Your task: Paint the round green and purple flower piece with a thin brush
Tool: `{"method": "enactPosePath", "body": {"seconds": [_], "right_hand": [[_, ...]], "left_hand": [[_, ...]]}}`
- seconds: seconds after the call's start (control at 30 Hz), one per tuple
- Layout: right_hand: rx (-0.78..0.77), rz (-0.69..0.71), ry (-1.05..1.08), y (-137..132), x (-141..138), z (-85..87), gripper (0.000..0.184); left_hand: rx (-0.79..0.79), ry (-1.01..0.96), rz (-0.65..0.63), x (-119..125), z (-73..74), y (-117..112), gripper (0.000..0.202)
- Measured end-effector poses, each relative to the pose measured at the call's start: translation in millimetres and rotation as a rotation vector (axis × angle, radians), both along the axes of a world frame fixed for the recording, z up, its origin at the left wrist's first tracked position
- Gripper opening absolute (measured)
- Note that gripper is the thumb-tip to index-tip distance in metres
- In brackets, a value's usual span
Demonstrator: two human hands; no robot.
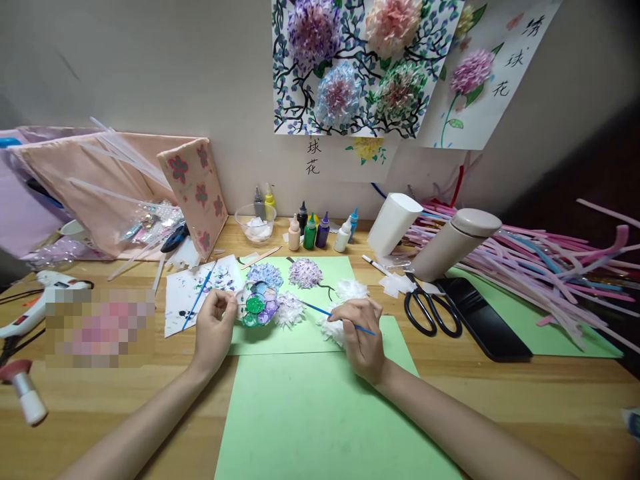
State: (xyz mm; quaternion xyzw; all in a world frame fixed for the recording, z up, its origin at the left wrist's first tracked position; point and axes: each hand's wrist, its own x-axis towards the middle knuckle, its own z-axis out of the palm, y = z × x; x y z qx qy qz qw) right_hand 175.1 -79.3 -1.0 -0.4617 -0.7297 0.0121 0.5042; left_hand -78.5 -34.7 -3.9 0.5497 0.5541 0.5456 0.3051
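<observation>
Pinched in my left hand [216,323] is the edge of a flower-shaped paint palette [260,305] with green, purple and blue paint in its wells. My right hand [361,337] grips a thin blue paintbrush [318,309], its tip pointing left toward the palette. Several tissue-paper flowers lie on the green paper [295,343]: a blue one [265,274], a purple one [305,273], a pale purple one [290,309] and a white one [351,289]. Another white flower [330,328] is partly hidden behind my right hand.
Paint bottles [310,231] and a clear bowl [256,223] stand by the wall. A paint-spotted sheet [183,303] carries a second brush [199,295]. To the right are scissors [433,312], a phone [485,320], a tumbler [450,247] and pipe cleaners [545,267]. A glue gun [37,303] lies left.
</observation>
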Motion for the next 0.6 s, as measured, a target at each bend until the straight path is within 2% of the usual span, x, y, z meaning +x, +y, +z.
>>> {"method": "enactPosePath", "body": {"seconds": [0.13,0.2,0.37,0.6], "right_hand": [[-0.002,-0.019,0.066,1.3,1.2,-2.8,0.026],[0.031,0.043,0.09,1.3,1.5,-3.9,0.025],[0.047,0.261,-0.09,-1.0,-1.2,-2.7,0.023],[0.036,0.287,-0.196,-2.2,-3.3,-2.2,0.023]], "left_hand": [[-0.004,0.0,-0.002,-0.4,-1.2,-0.4,0.019],[-0.011,-0.011,-0.006,-0.3,-1.6,-0.6,0.019],[-0.002,-0.021,-0.013,0.9,-1.3,-1.2,0.018],[0.015,-0.024,-0.049,1.9,1.3,-4.3,0.017]]}}
